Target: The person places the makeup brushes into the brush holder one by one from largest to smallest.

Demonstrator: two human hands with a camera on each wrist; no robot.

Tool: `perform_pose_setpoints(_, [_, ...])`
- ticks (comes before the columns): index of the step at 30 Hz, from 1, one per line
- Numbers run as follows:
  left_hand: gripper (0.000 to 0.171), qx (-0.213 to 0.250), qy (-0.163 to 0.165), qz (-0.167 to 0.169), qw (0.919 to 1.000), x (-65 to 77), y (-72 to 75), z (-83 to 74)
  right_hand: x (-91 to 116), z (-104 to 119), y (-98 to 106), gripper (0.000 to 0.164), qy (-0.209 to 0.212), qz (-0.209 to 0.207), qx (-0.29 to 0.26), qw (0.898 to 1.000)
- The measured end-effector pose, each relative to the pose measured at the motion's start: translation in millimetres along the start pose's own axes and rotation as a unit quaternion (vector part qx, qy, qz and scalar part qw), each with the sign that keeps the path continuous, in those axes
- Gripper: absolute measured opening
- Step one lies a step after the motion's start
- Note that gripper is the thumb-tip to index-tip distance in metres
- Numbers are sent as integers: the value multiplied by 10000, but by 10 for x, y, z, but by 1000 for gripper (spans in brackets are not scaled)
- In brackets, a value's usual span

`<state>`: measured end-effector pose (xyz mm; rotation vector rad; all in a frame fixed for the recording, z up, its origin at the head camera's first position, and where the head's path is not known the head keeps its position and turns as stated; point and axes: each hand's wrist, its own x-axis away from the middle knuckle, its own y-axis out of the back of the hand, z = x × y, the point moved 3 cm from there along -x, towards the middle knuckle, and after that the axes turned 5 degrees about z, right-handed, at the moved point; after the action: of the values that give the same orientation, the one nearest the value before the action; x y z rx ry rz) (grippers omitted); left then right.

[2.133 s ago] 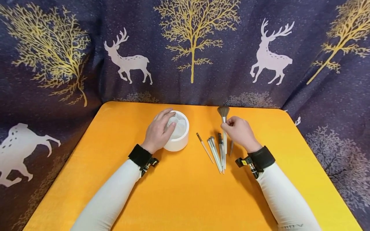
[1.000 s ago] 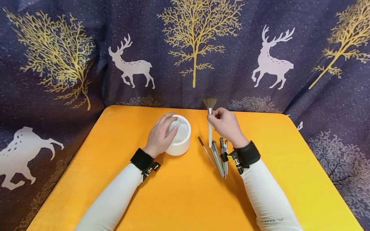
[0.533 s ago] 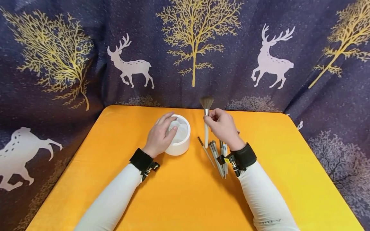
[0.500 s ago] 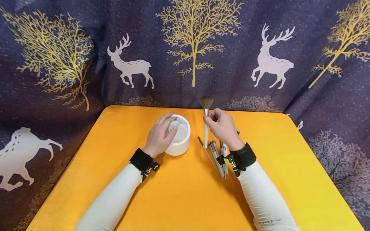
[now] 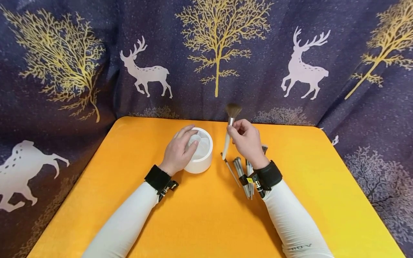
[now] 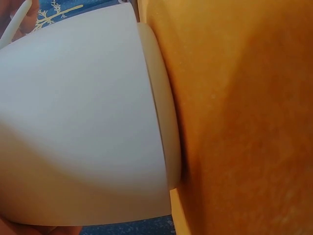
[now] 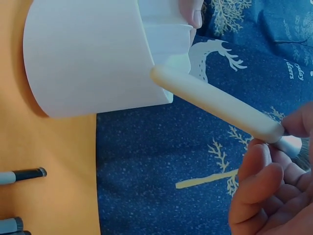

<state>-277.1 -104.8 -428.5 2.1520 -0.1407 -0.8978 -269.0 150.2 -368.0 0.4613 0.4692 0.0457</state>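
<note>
A white round divided makeup brush holder [image 5: 197, 167] stands on the table. My left hand [image 5: 178, 152] holds it from the left, thumb over the rim and fingers along the far side. To its right, my right hand [image 5: 247, 140] pinches a large makeup brush [image 5: 227, 142] just below its metal collar, with the fluffy brown bristles [image 5: 233, 110] up. The brush is in the air, its pale handle slanting down and left. In the right wrist view, the handle end [image 7: 168, 78] overlaps the rim of the holder [image 7: 88, 58]. White wall fills much of the left wrist view.
Below the right hand lie several thinner makeup brushes [image 5: 238, 168], partly covered by the wrist camera. One slim brush [image 5: 231, 171] lies apart on their left. Another brush head [image 5: 264, 148] shows behind the right wrist. A dark curtain [image 5: 200, 104] hangs at the table's far edge.
My right hand lifted the large brush off the pile and brought it left; lately it has tilted, its handle end swinging toward the holder. The left hand has stayed on the holder.
</note>
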Motion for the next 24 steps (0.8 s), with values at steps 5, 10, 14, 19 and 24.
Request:
perform_pose_setpoints(5, [51, -44, 18, 7, 10000, -6, 11, -4, 36, 231, 12, 22, -2, -127, -235, 9996])
perform_pose_setpoints(10, [51, -71, 15, 13, 10000, -7, 15, 9, 76, 391, 8, 16, 134, -159, -500, 9985])
perform_pose_setpoints(14, [51, -71, -19, -7, 10000, -14, 6, 18, 76, 412, 7, 17, 275, -197, -640, 9974])
perform_pose_setpoints(19, [50, -56, -42, -42, 10000, -12, -1, 17, 78, 454, 2, 17, 295, -282, -837, 9957])
perform_pose_setpoints(24, [51, -57, -22, -42, 10000, -5, 1, 14, 81, 482, -41, 15, 358, -228, -981, 9943])
